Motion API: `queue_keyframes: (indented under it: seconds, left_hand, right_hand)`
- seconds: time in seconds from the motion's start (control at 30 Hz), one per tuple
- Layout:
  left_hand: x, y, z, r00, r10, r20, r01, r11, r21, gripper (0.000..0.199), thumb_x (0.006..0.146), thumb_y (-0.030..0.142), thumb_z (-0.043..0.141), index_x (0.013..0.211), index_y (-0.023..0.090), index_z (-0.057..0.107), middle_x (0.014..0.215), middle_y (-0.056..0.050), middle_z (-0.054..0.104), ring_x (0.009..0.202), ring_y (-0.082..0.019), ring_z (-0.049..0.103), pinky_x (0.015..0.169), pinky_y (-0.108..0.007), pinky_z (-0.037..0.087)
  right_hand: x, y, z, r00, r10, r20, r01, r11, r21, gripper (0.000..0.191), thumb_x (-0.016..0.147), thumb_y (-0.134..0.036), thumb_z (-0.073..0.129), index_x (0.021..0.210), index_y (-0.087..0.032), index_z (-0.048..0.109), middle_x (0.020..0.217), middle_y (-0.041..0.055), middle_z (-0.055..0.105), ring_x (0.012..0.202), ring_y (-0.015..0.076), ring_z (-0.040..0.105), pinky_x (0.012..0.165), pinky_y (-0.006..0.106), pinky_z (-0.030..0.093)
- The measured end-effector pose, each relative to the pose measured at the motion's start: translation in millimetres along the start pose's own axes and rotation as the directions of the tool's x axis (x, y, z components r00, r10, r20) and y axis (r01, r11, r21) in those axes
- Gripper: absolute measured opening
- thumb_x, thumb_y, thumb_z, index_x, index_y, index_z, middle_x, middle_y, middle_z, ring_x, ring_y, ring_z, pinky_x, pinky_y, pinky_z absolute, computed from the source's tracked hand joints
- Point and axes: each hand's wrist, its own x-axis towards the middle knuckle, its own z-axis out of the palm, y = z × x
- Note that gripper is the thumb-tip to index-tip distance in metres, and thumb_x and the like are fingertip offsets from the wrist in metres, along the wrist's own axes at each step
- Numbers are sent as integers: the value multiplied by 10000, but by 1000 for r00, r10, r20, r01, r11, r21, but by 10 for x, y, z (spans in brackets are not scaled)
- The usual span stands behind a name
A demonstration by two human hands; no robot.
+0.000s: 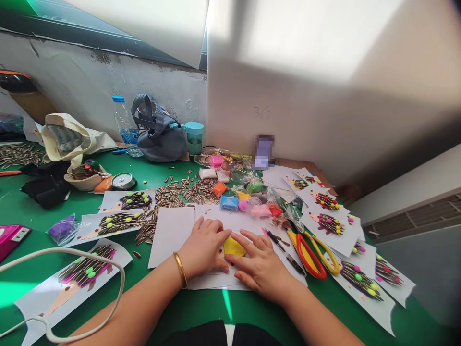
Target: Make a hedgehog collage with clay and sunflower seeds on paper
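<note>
A flattened piece of yellow modelling clay lies on white paper in front of me. My left hand rests on the sheet at the clay's left side, its fingers stretched out and not closed on anything. From the right, my right hand lies with fingers spread, their tips touching the clay's edge. Between the hands, a small peach-coloured part with a dark dot shows beside the yellow; the rest of it is hidden by my fingers. Right of my right hand are scissors with red and yellow handles and a black pen.
Loose sunflower seeds are heaped behind the paper. Wrapped clay packets, including a blue one, lie beyond. Finished hedgehog pictures overlap at right; others lie left, near a white cable. A grey-blue bag stands behind.
</note>
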Motion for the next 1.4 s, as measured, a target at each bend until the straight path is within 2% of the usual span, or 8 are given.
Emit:
queue_keyframes:
  seconds: [0.23, 0.37, 0.53, 0.7, 0.83, 1.03, 1.27, 1.4]
  left_hand:
    - [1, 2, 9, 1000, 3, -7, -3, 1000, 13, 850, 492, 659, 825, 1217, 294, 573, 1082, -54, 580, 1058, -307, 531, 1082, -585, 253]
    - [8, 3, 9, 1000, 6, -12, -6, 1000, 23, 807, 498, 649, 828, 1164, 256, 597, 1082, -62, 586, 1055, -307, 533, 1080, -572, 261]
    - [5, 10, -11, 1000, 10, 0, -10, 1000, 24, 858, 494, 655, 826, 1209, 248, 583, 1099, -72, 590, 1054, -312, 533, 1070, -573, 276]
    - [5, 8, -6, 1000, 4, -3, -4, 1000, 15, 865, 500, 660, 821, 1231, 270, 571, 1103, -67, 587, 1066, -313, 529, 1080, -585, 257]
    - [10, -6, 14, 1000, 10, -12, -10, 1000, 12, 868, 505, 635, 833, 1245, 272, 561, 1102, -63, 587, 1066, -311, 528, 1081, -585, 261]
    - [6, -15, 14, 1000, 10, -14, -10, 1000, 7, 881, 486, 646, 836, 1244, 285, 570, 1113, -64, 583, 1074, -315, 526, 1075, -601, 261]
    - [0, -16, 22, 1000, 3, -12, -3, 1000, 8, 887, 489, 652, 831, 1256, 292, 569, 1116, -65, 581, 1077, -312, 527, 1075, -596, 266]
    - [11, -17, 23, 1000, 1, 0, -1, 1000, 7, 904, 478, 647, 839, 1266, 296, 567, 1112, -60, 582, 1084, -312, 527, 1085, -598, 253]
  right_hand:
    - [41, -41, 8, 999, 33, -22, -34, 999, -6, 352, 961, -433, 486, 1302, -409, 569, 1591, -19, 270, 1417, 308, 271, 1051, 511, 280]
    - [77, -58, 37, 999, 49, 2, -49, 999, -17, 379, 965, -452, 474, 1332, -395, 546, 1592, -1, 273, 1420, 303, 266, 1039, 486, 299]
    - [108, -52, 65, 997, 82, 11, -82, 997, 0, 389, 966, -490, 458, 1337, -404, 541, 1584, 15, 291, 1421, 303, 266, 1038, 484, 291]
    - [139, -39, 88, 994, 113, -2, -113, 993, -25, 450, 974, -498, 431, 1412, -399, 458, 1589, 24, 279, 1420, 307, 264, 1036, 495, 264]
    - [181, -46, 89, 992, 126, 14, -126, 992, -30, 428, 975, -500, 427, 1388, -406, 489, 1580, 25, 300, 1414, 311, 277, 1011, 479, 287]
    - [185, -23, 89, 986, 164, -30, -165, 986, -27, 403, 967, -533, 426, 1345, -433, 522, 1578, 2, 304, 1409, 304, 287, 1018, 502, 282]
    - [161, 29, 115, 981, 191, -35, -192, 981, -28, 376, 960, -516, 453, 1317, -443, 545, 1575, 1, 311, 1402, 314, 303, 1016, 535, 298]
    - [120, 59, 101, 974, 222, -42, -224, 973, -50, 332, 968, -451, 466, 1274, -424, 592, 1558, 14, 348, 1389, 324, 327, 1020, 556, 302]
